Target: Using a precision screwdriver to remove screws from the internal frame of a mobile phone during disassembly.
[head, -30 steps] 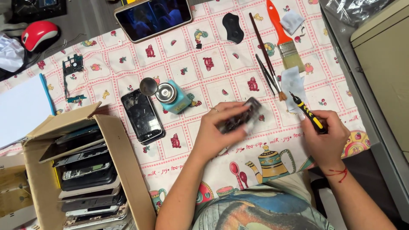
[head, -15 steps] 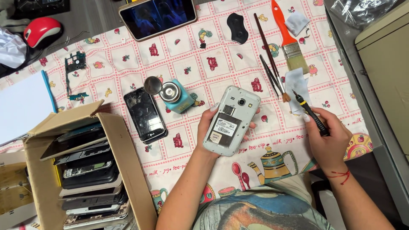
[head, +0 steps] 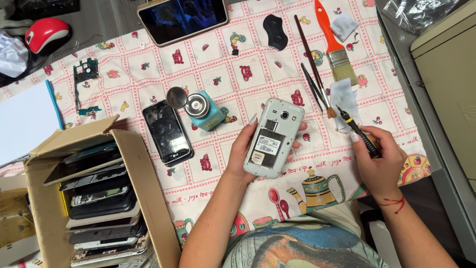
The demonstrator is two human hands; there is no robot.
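The white phone (head: pixel 273 138) lies face down in the left hand (head: pixel 248 149), held up over the near middle of the surface (head: pixel 148 69), above the patterned cloth. Its back cover is already off: the camera lens, a label and the card slots show in the open shell, and no battery appears in the bay. The inner frame looks in place, so as far as can be judged the opening has only reached its first stage and the screws and boards inside remain to be dealt with.

The left hand cups the phone from below, fingers curled round its edges. The right hand (head: pixel 379 159) grips a black and yellow screwdriver (head: pixel 358 131) like a pen, the tip pointing away from the phone and not touching it; it hovers near the right edge of the surface.

Just beyond the screwdriver lie a small white cloth (head: pixel 344 99), tweezers (head: pixel 312 87), a thin brush (head: pixel 310 54) and an orange-handled paintbrush (head: pixel 334 42). Left of the phone stand a teal dispenser bottle (head: pixel 203 109) and a dark phone with a cracked screen (head: pixel 167 131). A tablet (head: pixel 182 17) sits at the far edge, loose circuit boards (head: pixel 85 70) towards the far left, and a cardboard box (head: pixel 144 188) stacked with other phones at the near left corner.
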